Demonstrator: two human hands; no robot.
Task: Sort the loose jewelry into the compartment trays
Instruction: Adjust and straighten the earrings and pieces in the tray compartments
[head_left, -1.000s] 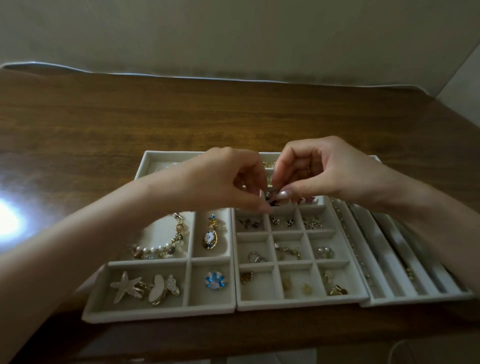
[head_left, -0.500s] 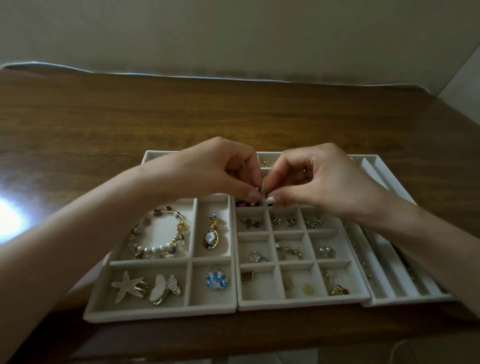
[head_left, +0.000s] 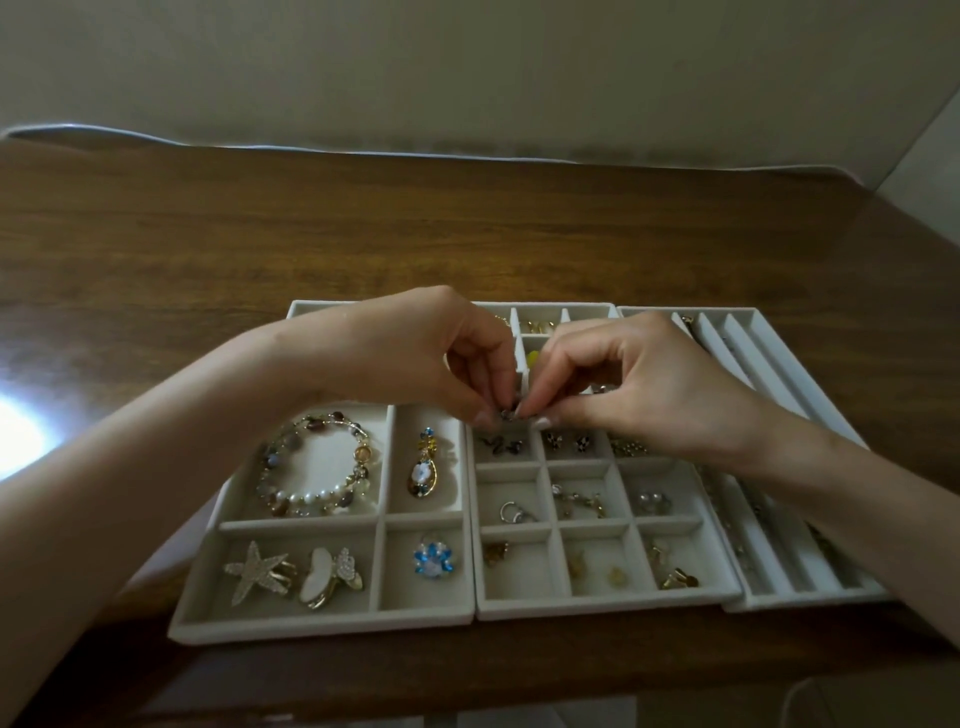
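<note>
Pinching a small dark piece (head_left: 506, 414) between them, the left hand (head_left: 415, 358) and right hand (head_left: 639, 389) meet fingertip to fingertip. Each has thumb and forefinger closed on one side of it and the other fingers curled; the piece is too small to say what it is. It is held in the air over the middle tray (head_left: 608, 605), just above a cell with a dark pair of earrings (head_left: 501, 446) directly below the fingertips. Behind the hands, in a farther cell of the same tray, a yellow bit (head_left: 532, 357) shows between the knuckles. Nearer the person than the fingertips, the small cells hold a silver hoop (head_left: 514, 512), a thin chain (head_left: 579, 503) and several gold bits. Under the left wrist and forearm lies the left tray (head_left: 322, 629), touching the middle one. In it are a beaded bracelet (head_left: 317, 467), a gold pendant (head_left: 423, 470) beside that, and closer in a starfish clip (head_left: 257, 569), a butterfly clip (head_left: 332, 574) and a blue flower (head_left: 434, 558). Under the right forearm sits the slotted tray (head_left: 810, 597), with chains lying along its long channels. All three trays rest on a brown wooden table (head_left: 467, 234), where a bright glare (head_left: 15, 436) shows far to the left of the left arm.
</note>
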